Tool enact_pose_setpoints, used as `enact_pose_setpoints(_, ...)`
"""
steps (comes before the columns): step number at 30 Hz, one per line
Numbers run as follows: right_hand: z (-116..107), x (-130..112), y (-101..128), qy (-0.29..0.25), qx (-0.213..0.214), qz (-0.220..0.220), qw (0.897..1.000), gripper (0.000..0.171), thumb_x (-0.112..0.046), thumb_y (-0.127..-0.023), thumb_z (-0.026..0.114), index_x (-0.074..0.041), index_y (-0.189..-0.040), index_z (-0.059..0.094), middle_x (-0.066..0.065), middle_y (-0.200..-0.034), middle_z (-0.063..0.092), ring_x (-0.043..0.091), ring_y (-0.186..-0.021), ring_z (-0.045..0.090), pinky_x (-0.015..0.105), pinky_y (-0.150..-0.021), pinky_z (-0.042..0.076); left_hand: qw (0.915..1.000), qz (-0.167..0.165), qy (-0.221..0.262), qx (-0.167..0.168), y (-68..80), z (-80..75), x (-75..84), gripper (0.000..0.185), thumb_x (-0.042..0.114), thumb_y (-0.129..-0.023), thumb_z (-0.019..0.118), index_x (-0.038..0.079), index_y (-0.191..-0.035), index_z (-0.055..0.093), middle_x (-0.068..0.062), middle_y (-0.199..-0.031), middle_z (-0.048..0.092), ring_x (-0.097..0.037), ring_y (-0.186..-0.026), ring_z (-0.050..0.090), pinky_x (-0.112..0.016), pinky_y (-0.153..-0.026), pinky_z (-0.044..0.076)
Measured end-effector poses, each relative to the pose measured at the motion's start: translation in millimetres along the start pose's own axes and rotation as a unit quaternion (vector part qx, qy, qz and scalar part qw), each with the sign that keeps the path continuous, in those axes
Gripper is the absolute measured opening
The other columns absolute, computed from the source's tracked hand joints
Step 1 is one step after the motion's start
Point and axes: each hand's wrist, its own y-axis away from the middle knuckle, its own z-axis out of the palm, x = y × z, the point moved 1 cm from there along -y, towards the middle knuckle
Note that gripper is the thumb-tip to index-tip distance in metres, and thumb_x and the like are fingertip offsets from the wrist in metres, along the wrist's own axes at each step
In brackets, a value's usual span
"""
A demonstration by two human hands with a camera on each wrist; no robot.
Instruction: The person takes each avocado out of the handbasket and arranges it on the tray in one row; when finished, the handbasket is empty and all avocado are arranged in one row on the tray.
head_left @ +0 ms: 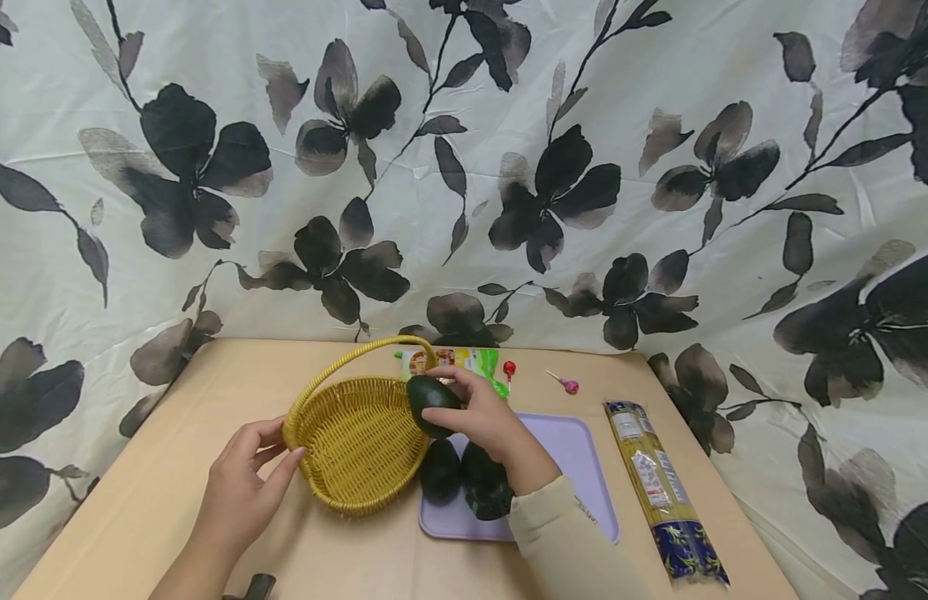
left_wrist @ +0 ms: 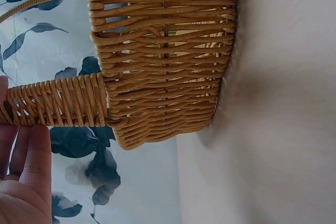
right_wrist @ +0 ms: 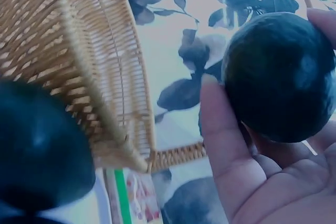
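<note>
A yellow wicker basket (head_left: 358,442) with a tall handle stands on the tan table. My left hand (head_left: 246,475) touches its left rim where the handle (left_wrist: 58,100) joins, fingers fairly straight. My right hand (head_left: 474,417) grips a dark green avocado (head_left: 431,404) over the basket's right rim; in the right wrist view the avocado (right_wrist: 281,77) sits between thumb and fingers. Two more avocados (head_left: 441,471) lie on a lilac tray (head_left: 576,454) just right of the basket, partly under my right wrist. The basket's inside looks empty.
A long packet of spaghetti (head_left: 662,492) lies right of the tray. Behind the basket are a green snack packet (head_left: 471,362) and two lollipops (head_left: 567,383). A flowered cloth (head_left: 464,167) hangs behind and beside the table. A dark object (head_left: 253,587) pokes in at the bottom edge.
</note>
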Motion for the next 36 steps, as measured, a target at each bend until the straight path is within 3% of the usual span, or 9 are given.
enact_pose_setpoints(4,-11,10,10,0.002,0.026,-0.009,1.0,0.058,-0.018,-0.087,0.082,-0.021,-0.14,0.059,0.016,-0.124,0.066,0.027,-0.106,0.069,0.044,-0.092,0.065,1.0,-0.001,-0.002,0.001,-0.3,-0.3,-0.9,0.048,-0.012,-0.08,0.081,-0.004,-0.122,0.059,-0.011,-0.119,0.065,0.015,-0.11,0.052,-0.001,-0.094,0.051)
enact_pose_setpoints(16,-42,35,38,0.018,0.107,-0.002,0.994,0.061,-0.015,-0.087,0.083,-0.014,-0.143,0.059,0.011,-0.131,0.066,0.024,-0.109,0.065,0.034,-0.091,0.064,0.9998,0.016,0.007,0.008,-2.5,-1.0,0.8,0.048,-0.015,-0.078,0.08,-0.006,-0.12,0.059,-0.013,-0.118,0.065,0.012,-0.111,0.053,-0.001,-0.094,0.05)
enact_pose_setpoints(22,-61,41,53,0.036,0.154,0.011,0.987,0.055,-0.013,-0.086,0.084,-0.021,-0.137,0.065,0.01,-0.128,0.069,0.026,-0.111,0.064,0.039,-0.097,0.063,1.0,0.0,-0.002,-0.002,-1.1,-0.2,-0.6,0.048,-0.013,-0.08,0.08,-0.005,-0.121,0.059,-0.01,-0.118,0.064,0.014,-0.111,0.051,0.0,-0.094,0.05)
enact_pose_setpoints(30,-82,53,69,0.056,0.196,0.01,0.979,0.051,-0.011,-0.087,0.082,-0.014,-0.135,0.065,0.011,-0.134,0.066,0.027,-0.122,0.06,0.038,-0.107,0.056,1.0,0.001,0.001,-0.002,0.0,1.0,-0.3,0.047,-0.013,-0.079,0.081,-0.006,-0.119,0.059,-0.012,-0.118,0.064,0.011,-0.111,0.053,-0.001,-0.094,0.05)
enact_pose_setpoints(36,-94,65,77,0.051,0.231,0.019,0.972,0.049,-0.011,-0.088,0.081,-0.009,-0.134,0.065,0.016,-0.133,0.066,0.027,-0.119,0.06,0.026,-0.097,0.059,0.9999,0.005,-0.009,-0.004,-1.9,-0.2,-2.4,0.047,-0.012,-0.079,0.081,-0.004,-0.119,0.059,-0.01,-0.118,0.064,0.014,-0.111,0.052,0.0,-0.093,0.05)
